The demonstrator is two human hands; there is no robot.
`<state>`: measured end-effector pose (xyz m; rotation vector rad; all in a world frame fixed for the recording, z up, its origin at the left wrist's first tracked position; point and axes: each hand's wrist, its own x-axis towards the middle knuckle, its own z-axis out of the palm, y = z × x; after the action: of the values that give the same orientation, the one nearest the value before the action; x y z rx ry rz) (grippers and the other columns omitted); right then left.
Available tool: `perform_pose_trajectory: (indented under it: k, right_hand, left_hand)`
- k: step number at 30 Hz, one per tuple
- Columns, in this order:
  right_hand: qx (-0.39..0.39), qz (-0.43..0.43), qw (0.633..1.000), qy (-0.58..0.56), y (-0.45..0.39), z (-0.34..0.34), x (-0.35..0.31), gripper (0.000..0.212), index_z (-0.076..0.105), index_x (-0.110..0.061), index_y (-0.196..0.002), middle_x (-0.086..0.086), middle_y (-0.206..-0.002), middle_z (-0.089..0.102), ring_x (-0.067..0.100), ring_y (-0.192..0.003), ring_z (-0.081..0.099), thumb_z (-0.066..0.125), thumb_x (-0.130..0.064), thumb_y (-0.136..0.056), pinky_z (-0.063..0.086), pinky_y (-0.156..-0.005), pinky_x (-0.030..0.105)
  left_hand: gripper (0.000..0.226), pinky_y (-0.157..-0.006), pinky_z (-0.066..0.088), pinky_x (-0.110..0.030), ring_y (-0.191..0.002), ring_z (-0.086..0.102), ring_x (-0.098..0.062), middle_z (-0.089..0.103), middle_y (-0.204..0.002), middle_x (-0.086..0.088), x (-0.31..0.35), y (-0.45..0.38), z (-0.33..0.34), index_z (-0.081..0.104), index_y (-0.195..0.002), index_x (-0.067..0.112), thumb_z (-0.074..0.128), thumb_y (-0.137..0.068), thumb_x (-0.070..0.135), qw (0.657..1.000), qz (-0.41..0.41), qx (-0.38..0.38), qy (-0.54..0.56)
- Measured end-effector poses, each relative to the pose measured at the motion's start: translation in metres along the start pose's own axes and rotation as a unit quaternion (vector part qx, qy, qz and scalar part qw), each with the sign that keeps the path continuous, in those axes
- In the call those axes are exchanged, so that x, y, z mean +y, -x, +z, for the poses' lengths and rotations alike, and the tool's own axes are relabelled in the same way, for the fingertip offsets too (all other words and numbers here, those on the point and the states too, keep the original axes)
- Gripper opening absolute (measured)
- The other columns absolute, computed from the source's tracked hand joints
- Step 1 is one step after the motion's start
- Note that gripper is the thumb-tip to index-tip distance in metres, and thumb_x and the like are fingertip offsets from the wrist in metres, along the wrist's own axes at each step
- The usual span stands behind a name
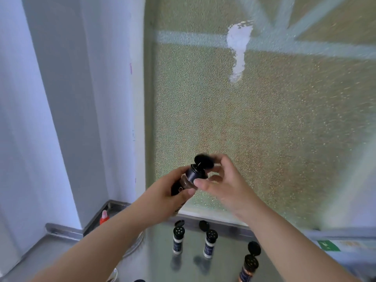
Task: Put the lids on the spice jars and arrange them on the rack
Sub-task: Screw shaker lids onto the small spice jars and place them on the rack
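Nearest me, on the steel counter (pixel 223 267), stand 3 spice jars with black shaker caps, each with its flip lid standing open. The copper-coloured jar (pixel 247 268) is closest, at the lower right, its lid tipped up behind it. Beyond it, the middle jar (pixel 210 244) and the left jar (pixel 178 239) stand upright, apart from one another, both with pale contents and dark labels. No rack shows in my view.

Above these, I hold a 4th jar (pixel 188 181) raised in front of me, tilted with its cap toward the upper right. My left hand (pixel 168 195) is wrapped around its body, fingers and thumb curled on the glass. My right hand (pixel 220 180) works at the cap end: the thumb lies against the side of the black cap, and the index finger hooks over the open flip lid (pixel 204 161), which stands up from its hinge and is not pressed down. This area is blurred by motion, so I cannot tell the exact finger contact on the lid.

Further back, at the left corner of the counter, a red bottle with a white tip (pixel 104 217) stands against the white wall (pixel 61 98). Behind everything, a frosted glass pane (pixel 264 129) rises from the counter's rear edge, with pale bars showing through it.
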<state>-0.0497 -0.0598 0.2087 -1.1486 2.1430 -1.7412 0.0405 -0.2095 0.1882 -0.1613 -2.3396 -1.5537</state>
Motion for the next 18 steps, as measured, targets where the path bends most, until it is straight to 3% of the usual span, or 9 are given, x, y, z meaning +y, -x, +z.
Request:
perform_pose_trajectory:
  k: [3,7,12,15,18]
  right_hand:
    - [0.007,-0.061,0.989,0.135,0.005,-0.012,-0.017,0.032,0.059,-0.031,-0.100,-0.015,-0.103,0.062,0.003,-0.098,0.058,0.075,-0.023,-0.075,0.043,-0.090,0.022]
    - [0.019,-0.108,0.965,0.237,0.010,-0.022,-0.032,0.035,0.062,-0.028,-0.113,-0.014,-0.107,0.062,0.004,-0.101,0.056,0.070,-0.024,-0.080,0.041,-0.094,0.022]
    - [0.043,-0.164,0.951,0.260,0.015,-0.022,-0.033,0.035,0.063,-0.016,-0.114,-0.005,-0.105,0.063,0.010,-0.099,0.059,0.070,-0.019,-0.080,0.048,-0.095,0.028]
    - [-0.014,-0.138,0.950,0.281,0.018,-0.026,-0.031,0.034,0.060,-0.020,-0.113,-0.012,-0.103,0.057,0.003,-0.095,0.059,0.070,-0.022,-0.080,0.050,-0.090,0.022]
    - [-0.117,-0.070,0.939,0.316,0.016,-0.038,-0.040,0.053,0.047,-0.036,-0.126,-0.025,-0.113,0.048,-0.007,-0.098,0.054,0.070,-0.027,-0.079,0.044,-0.086,0.010]
  left_hand:
    - [0.030,-0.048,0.040,-0.028,-0.051,0.043,-0.011,0.051,-0.058,0.011,0.015,-0.005,0.004,0.049,-0.113,0.034,0.055,-0.089,0.017,1.000,-0.007,0.003,-0.018]
    - [0.027,-0.044,0.044,-0.025,-0.052,0.047,-0.013,0.051,-0.066,-0.007,0.035,-0.010,0.008,0.049,-0.110,0.032,0.054,-0.089,0.017,0.999,0.001,0.016,-0.034]
    - [0.028,-0.044,0.040,-0.024,-0.045,0.042,-0.005,0.050,-0.061,0.004,0.039,-0.011,0.011,0.050,-0.110,0.033,0.054,-0.089,0.015,0.996,0.041,0.023,-0.076]
    - [0.034,-0.044,0.039,-0.019,-0.043,0.041,-0.002,0.051,-0.062,0.006,0.033,-0.007,0.007,0.048,-0.117,0.028,0.058,-0.087,0.016,0.994,0.015,-0.006,-0.112]
    - [0.046,-0.049,0.038,-0.009,-0.048,0.048,0.003,0.062,-0.079,0.000,0.035,-0.005,0.001,0.042,-0.118,0.026,0.066,-0.081,0.012,0.992,-0.001,-0.024,-0.120]
